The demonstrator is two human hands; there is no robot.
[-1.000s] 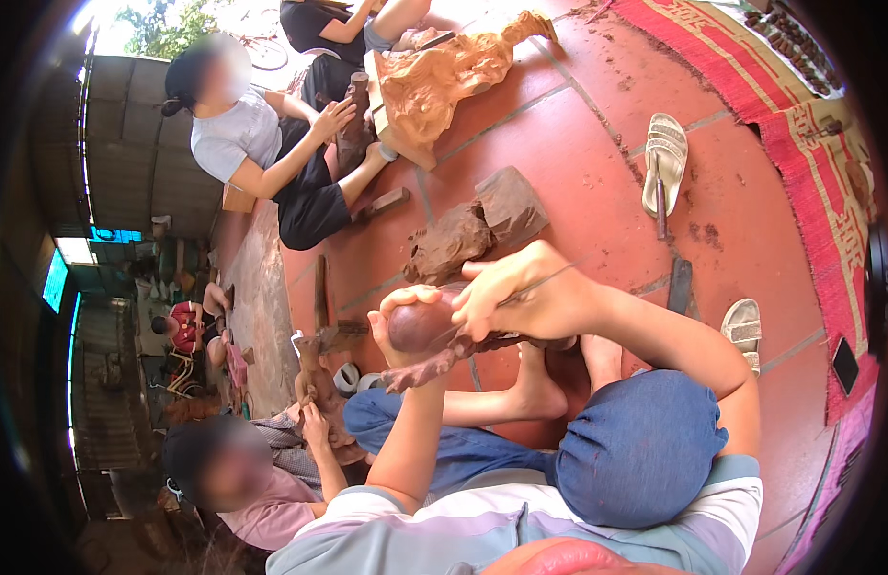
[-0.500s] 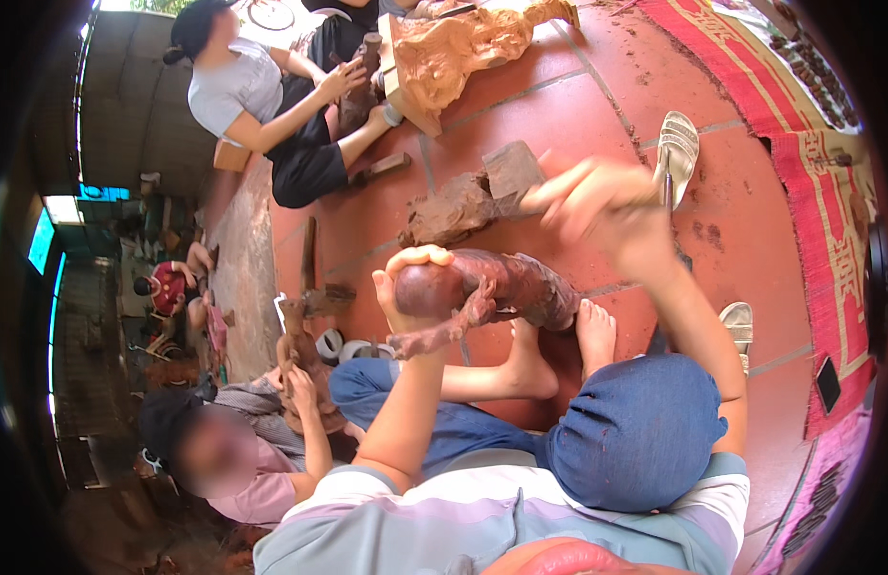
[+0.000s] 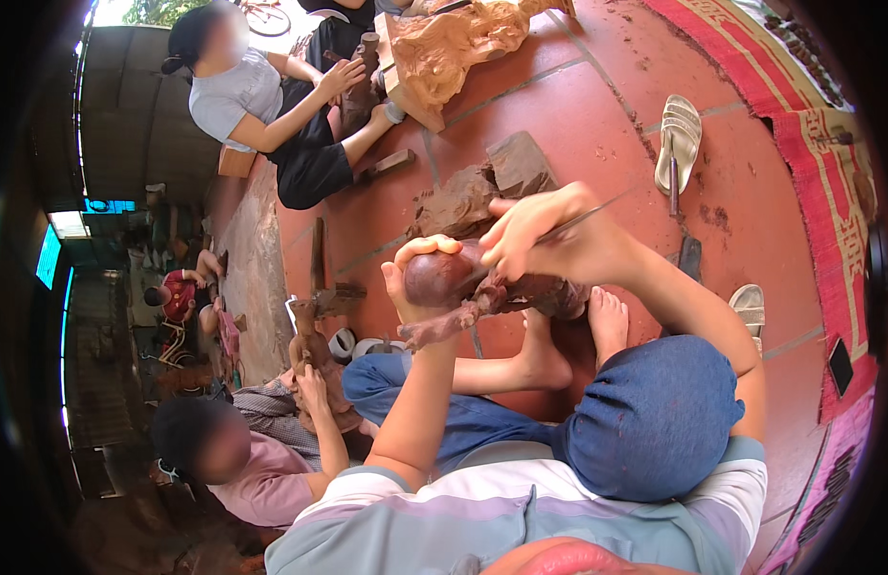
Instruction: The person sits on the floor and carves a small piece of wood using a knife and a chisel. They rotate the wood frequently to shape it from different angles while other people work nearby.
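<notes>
My left hand [image 3: 420,259] grips the rounded end of a dark reddish-brown wood carving [image 3: 439,283]. The carving lies across in front of me above my bare feet, with a knobbly branch-like part along its near side. Over its middle is my right hand [image 3: 540,235], slightly blurred, fingers curled around a slim tool with a brown end [image 3: 502,206]. What kind of tool it is cannot be made out, and my fingers hide where it meets the wood. Just beyond the carving lie a rough piece of wood [image 3: 454,201] and a squared wooden block [image 3: 521,163].
A pale sandal [image 3: 681,134] with a wooden-handled tool [image 3: 673,187] across it lies at right, another sandal [image 3: 748,309] nearer. A mallet [image 3: 318,259] is at left. Co-workers sit left and far left; a large orange-brown carving [image 3: 454,48] stands beyond. A phone [image 3: 840,366] rests on a red mat.
My right hand has come left and down from beyond the carving to over its middle, with the tool. My left hand keeps its grip on the rounded end.
</notes>
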